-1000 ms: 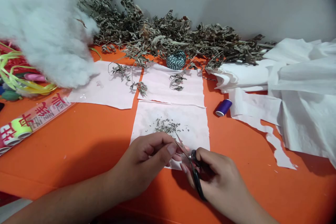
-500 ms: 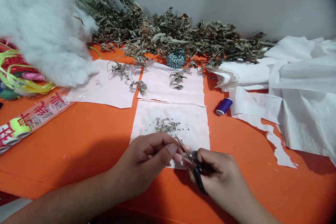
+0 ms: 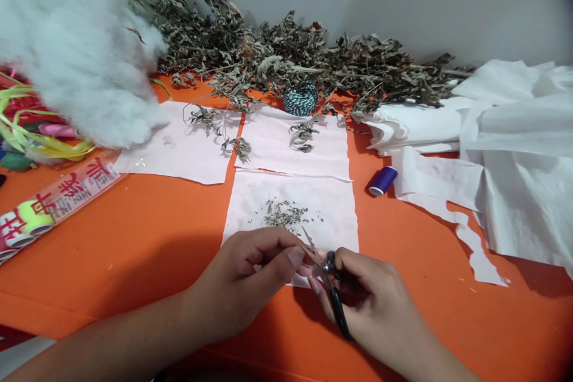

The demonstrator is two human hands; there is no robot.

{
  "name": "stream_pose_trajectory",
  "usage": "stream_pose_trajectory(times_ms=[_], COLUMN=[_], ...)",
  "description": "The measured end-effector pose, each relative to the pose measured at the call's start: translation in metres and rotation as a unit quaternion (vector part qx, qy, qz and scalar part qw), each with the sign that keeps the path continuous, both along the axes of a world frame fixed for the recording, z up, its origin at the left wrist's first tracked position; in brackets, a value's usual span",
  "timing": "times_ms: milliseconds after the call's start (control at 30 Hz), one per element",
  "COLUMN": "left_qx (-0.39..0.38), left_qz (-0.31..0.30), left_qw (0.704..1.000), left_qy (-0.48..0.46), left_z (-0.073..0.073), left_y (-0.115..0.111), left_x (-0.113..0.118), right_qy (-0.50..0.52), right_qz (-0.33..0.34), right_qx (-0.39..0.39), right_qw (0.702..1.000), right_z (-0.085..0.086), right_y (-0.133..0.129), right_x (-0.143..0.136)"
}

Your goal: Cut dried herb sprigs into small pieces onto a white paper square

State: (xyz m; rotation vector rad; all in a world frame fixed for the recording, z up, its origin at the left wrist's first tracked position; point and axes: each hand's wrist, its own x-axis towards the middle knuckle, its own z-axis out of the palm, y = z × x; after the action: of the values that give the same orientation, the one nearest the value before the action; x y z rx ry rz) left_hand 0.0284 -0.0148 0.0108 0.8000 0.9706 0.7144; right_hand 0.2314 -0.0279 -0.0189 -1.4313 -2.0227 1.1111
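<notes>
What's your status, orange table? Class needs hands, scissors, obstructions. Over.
Right hand holds scissors, open. Left hand close beside them, contents unclear. Leaf bits on white sheet; hands block its near side.

near sheet [image 3: 340,209] = landmark | on it: leaf bits [image 3: 286,213] | at its front edge: scissors [image 3: 326,267] | behind: twine [image 3: 299,99], then herbs [image 3: 268,62] | left: thread pack [image 3: 74,191] | behind-left: fluff [image 3: 76,54] | right: spool [image 3: 383,181], then cloth [image 3: 523,191]

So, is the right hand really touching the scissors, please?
Touching. The head view shows it: the right hand grips the scissors directly, its fingers closed around the black handles.
</notes>
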Motion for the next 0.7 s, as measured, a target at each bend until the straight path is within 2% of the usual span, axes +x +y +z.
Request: stream_pose_trajectory(times_ms=[333,700], left_qx=[0.040,-0.004], left_qz=[-0.008,0.002], left_qw=[0.997,1.000], left_qy=[0.059,0.008], left_z=[0.0012,-0.0024], left_y=[0.0034,0.0006], left_x=[-0.0005,-0.0005], right_qy=[-0.016,-0.024], right_qz=[-0.008,-0.003], right_qx=[0.004,-0.010], right_qw=[1.000,1.000], right_z=[-0.0049,0.0014], right_y=[0.0016,0.0016], right_x=[0.0019,-0.0001])
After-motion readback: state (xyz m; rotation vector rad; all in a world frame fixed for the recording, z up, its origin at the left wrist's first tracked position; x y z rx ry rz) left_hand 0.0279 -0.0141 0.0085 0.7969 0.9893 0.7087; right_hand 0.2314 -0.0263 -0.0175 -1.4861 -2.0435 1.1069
